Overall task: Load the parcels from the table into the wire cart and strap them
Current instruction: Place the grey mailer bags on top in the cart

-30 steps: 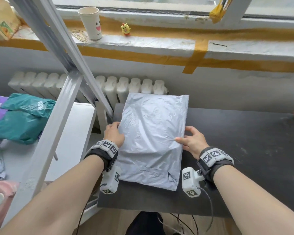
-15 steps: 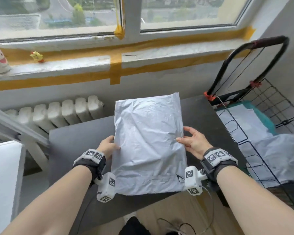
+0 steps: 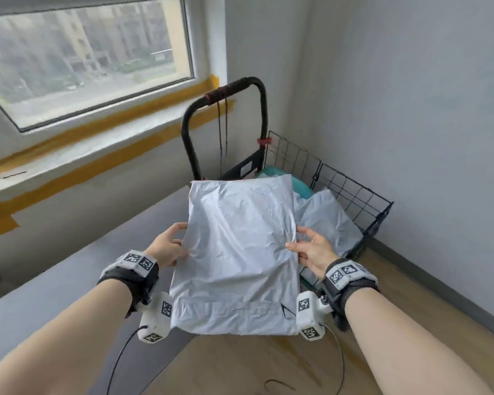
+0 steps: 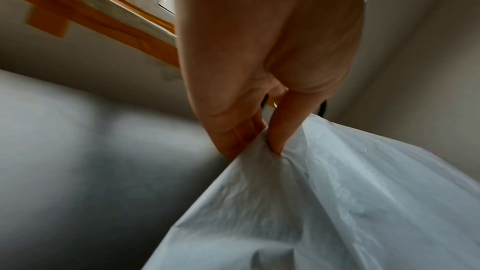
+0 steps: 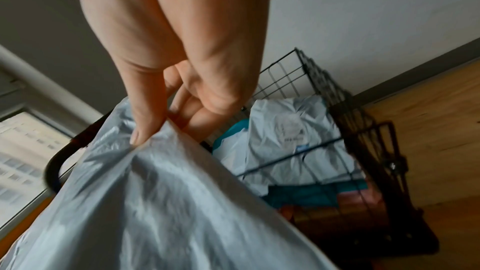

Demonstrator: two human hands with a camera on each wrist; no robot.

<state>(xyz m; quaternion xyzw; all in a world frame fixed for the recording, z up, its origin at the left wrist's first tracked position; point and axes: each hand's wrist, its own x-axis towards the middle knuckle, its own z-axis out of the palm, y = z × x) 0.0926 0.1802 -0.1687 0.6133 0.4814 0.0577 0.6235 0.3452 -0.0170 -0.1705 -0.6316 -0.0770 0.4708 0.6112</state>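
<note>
Half a second before, the grey parcel (image 3: 237, 252) had hung above the dark table (image 3: 69, 275) with the wire cart (image 3: 351, 192) off to the right; now the view had swung round, the cart stood straight ahead in the corner, and the parcel was held over the table's end and the cart's near side.

The left hand (image 3: 167, 248) pinched the parcel's left edge, thumb on top and fingers (image 4: 233, 137) underneath, the plastic bunched between them. The parcel was clear of the table, its long axis running away from the person toward the cart's black handle (image 3: 226, 109), the sealed flap end nearest the body. The right hand (image 3: 314, 249) gripped the right edge the same way, its thumb (image 5: 145, 122) pressed on top and fingers curled below.

Grey and teal parcels (image 3: 325, 218) already lay in the cart.
</note>
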